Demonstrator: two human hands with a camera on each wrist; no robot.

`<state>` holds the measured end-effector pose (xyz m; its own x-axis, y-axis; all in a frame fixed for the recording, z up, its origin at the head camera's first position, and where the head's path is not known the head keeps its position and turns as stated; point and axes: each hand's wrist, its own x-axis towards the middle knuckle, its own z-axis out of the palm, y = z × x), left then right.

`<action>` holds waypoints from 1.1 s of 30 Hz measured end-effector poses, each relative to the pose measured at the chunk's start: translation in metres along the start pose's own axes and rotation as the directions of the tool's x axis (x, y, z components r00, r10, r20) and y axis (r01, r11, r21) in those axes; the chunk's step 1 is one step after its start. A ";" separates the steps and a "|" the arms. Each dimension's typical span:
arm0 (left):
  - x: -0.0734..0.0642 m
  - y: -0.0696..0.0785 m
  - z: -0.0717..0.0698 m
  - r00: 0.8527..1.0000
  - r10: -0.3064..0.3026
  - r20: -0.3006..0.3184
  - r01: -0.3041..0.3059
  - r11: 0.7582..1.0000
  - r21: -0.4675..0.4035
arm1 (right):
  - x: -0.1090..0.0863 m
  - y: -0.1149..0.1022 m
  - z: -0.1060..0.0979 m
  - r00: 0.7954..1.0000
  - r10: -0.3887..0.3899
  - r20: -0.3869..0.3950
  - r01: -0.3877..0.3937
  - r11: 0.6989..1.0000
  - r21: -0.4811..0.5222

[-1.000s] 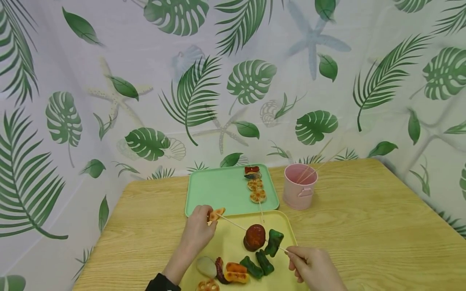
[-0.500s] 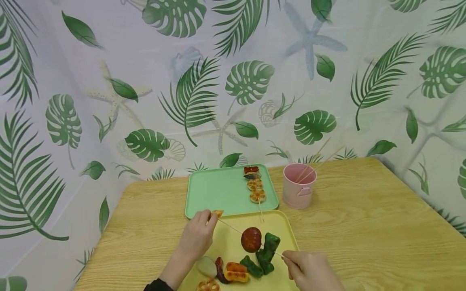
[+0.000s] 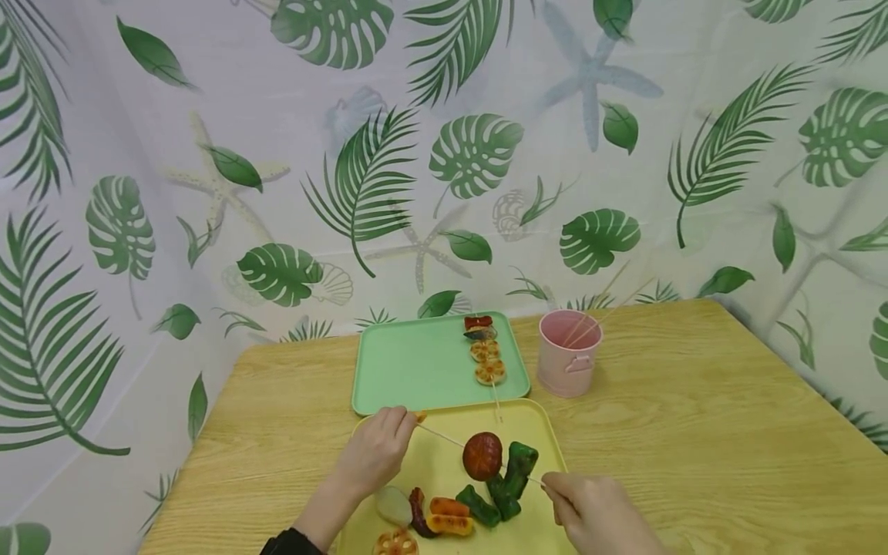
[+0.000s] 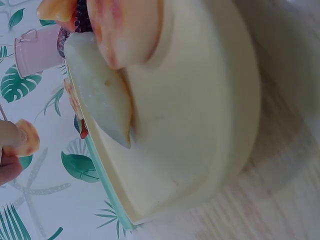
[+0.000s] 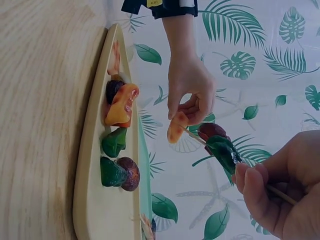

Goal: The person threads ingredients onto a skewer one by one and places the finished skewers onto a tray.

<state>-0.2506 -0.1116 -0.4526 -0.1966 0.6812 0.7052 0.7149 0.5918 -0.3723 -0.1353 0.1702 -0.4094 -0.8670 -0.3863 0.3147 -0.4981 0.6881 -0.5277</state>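
Observation:
Over the yellow tray [image 3: 368, 532], the right hand [image 3: 600, 512] grips a thin wooden skewer [image 3: 442, 435] near its lower end. A dark green pepper piece [image 5: 223, 150] and a reddish-brown mushroom-like cap [image 3: 482, 456] are threaded on it. At the skewer's far tip, the left hand [image 3: 378, 451] pinches an orange-yellow food piece [image 5: 177, 127] between thumb and fingers. The skewer end meets that piece in the right wrist view. In the head view the left fingers hide most of it.
On the yellow tray lie green pepper pieces [image 3: 479, 506], orange and yellow pieces [image 3: 449, 524], a pale slice [image 3: 394, 506] and a lotus root slice [image 3: 395, 542]. Behind it, a green tray [image 3: 409, 362] carries a loaded skewer [image 3: 489, 373]. A pink bucket [image 3: 565, 370] holds skewers.
The left hand has shifted slightly down and turned, so its fingers now cover most of the orange-yellow piece. The right hand has moved a little left, with the skewer lower over the tray.

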 end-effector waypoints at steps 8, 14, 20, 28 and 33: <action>0.000 0.000 -0.003 0.995 0.081 0.049 -0.081 0.997 -0.015 | 0.004 0.001 -0.006 0.993 0.085 0.088 -0.091 0.994 0.068; 0.002 -0.001 -0.004 0.990 0.134 0.041 -0.136 0.990 0.047 | 0.005 0.001 -0.008 0.985 0.129 0.117 -0.141 0.985 0.104; 0.005 -0.004 -0.004 0.988 0.154 0.013 -0.154 0.984 0.094 | 0.003 0.003 -0.006 0.967 0.181 0.178 -0.219 0.948 0.231; 0.011 -0.006 0.001 0.914 -0.364 0.178 0.402 0.871 -0.282 | 0.012 0.007 0.015 0.970 0.241 0.019 -0.237 0.935 0.265; 0.025 -0.017 -0.008 0.467 -0.706 0.533 0.866 0.242 -0.437 | 0.016 0.014 0.031 0.967 0.074 -0.243 -0.054 0.995 0.087</action>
<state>-0.2622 -0.1083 -0.4238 -0.9540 0.1302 0.2700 0.2964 0.5448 0.7845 -0.1565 0.1551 -0.4363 -0.8722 -0.1734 0.4574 -0.4498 0.6516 -0.6108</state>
